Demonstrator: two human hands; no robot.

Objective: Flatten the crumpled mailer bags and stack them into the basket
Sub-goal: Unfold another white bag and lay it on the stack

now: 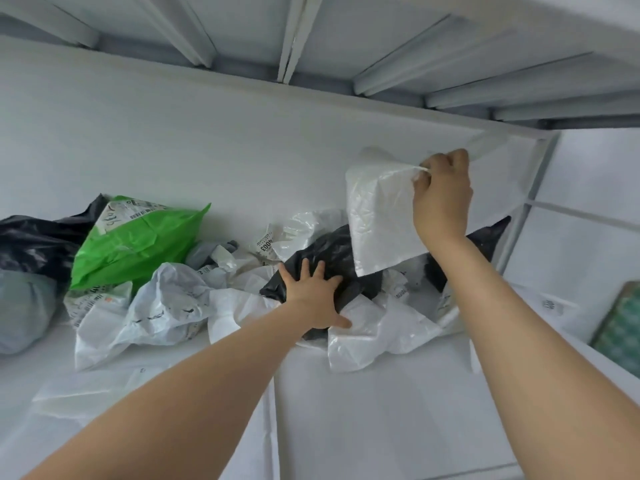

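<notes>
**Mailer bags (221,296) heaped on a white shelf, one lifted by its corner**

At the far left a black bag (31,244) slumps against the back wall, with a grey bundle (20,313) below it. Just beside them a green mailer (135,244) with a printed label leans over a crumpled white mailer (145,313). Nearer the front edge a flat white bag (86,396) lies on the shelf (381,427).

In the middle of the heap, the left hand (313,297) lies palm down with its fingers spread and straight. It presses on a black mailer (332,251), and its thumb reaches onto the white plastic beside that.

To the right, the right hand (441,195) is raised above the pile. Its curled fingers pinch the top right corner of a wrinkled white mailer bag (381,216). That bag hangs below and to the left of the pinch. Its lower edge is in front of the black mailer, and I cannot tell whether the two touch.

At the far right edge a green patterned item (620,323) lies well apart from the heap.
</notes>
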